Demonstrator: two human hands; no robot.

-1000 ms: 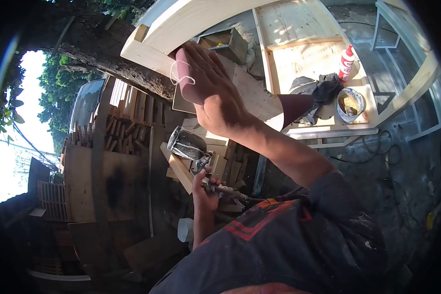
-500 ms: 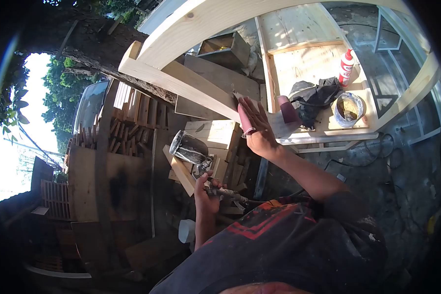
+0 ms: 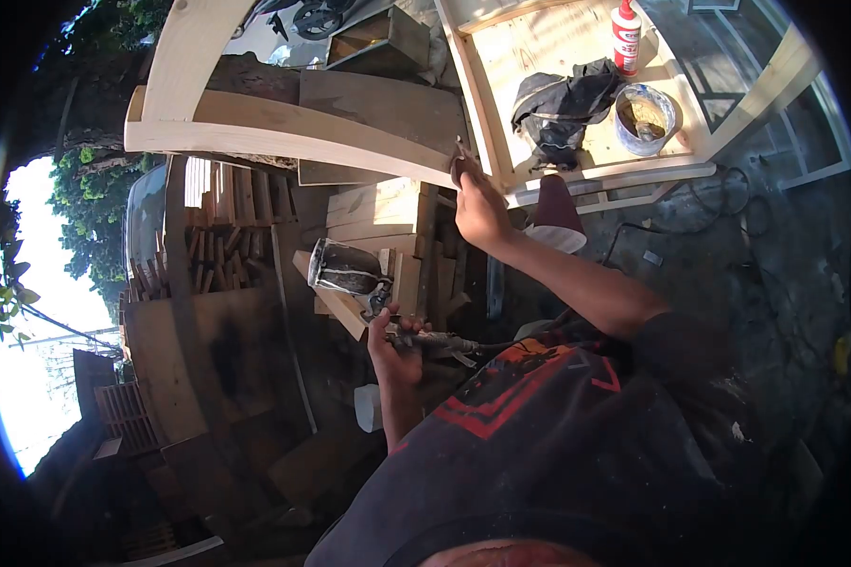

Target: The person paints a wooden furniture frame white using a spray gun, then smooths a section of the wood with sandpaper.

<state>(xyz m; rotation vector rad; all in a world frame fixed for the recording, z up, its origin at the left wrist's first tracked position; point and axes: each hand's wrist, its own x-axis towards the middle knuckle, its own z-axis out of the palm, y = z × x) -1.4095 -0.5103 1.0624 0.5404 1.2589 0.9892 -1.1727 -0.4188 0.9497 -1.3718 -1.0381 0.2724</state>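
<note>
My left hand [image 3: 394, 352] is wrapped around the handle of a spray gun [image 3: 376, 300], whose stained cup [image 3: 350, 267] sticks up and to the left. A hose runs from the gun toward my body. My right hand [image 3: 482, 210] is closed at the edge of a pale curved wooden frame [image 3: 321, 139]. Dark maroon shows at its fingertips, and a curled maroon sheet of sandpaper [image 3: 558, 201] with a white back extends beside the hand. Part of the sheet is hidden behind my hand and the wood.
On a wooden panel [image 3: 501, 61] lie a black cloth [image 3: 560, 109], a red-and-white bottle [image 3: 626, 40] and a tub [image 3: 645, 118] of yellowish paste. Stacked boards [image 3: 373, 215] stand beyond the gun. A white container [image 3: 368, 408] is near my left forearm. Cables cross the floor at right.
My right hand has gone from flat, extended fingers to a closed grip at the wood. The view has shifted, so the frame and panel appear higher and further left. My left hand still holds the spray gun.
</note>
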